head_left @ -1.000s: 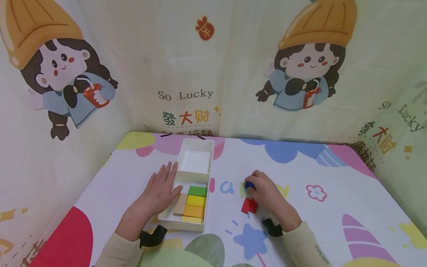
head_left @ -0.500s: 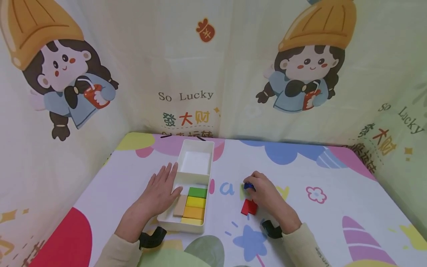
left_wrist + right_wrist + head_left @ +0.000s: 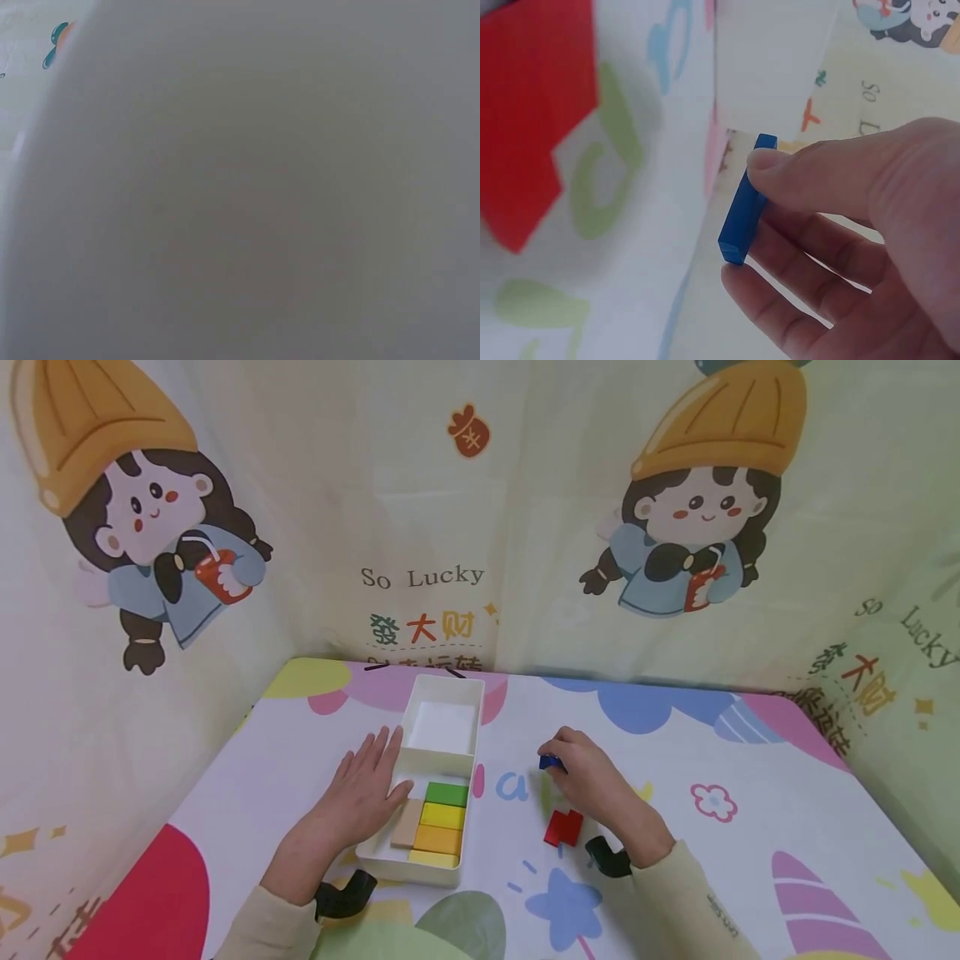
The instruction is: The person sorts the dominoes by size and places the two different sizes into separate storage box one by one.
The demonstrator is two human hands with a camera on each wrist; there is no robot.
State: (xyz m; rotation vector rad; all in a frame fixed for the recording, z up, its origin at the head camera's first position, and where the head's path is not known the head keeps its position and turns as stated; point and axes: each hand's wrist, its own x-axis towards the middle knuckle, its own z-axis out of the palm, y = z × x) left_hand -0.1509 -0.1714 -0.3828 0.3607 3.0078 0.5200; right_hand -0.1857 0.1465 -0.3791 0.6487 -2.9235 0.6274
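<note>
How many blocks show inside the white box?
5: green block, yellow block, orange block and pale yellow block, far to near; tan block left of them. The left hand may hide others.

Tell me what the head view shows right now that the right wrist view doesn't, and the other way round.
Only the head view shows the left hand and the green block, yellow block, orange block and tan block in the white box.

Only the right wrist view shows the blue block nearly whole, with the thumb on it, plus a black-and-white cartoon animal.

Both show the right hand holding the blue block, the red block apart from that hand, and "So" lettering on the backdrop.
</note>
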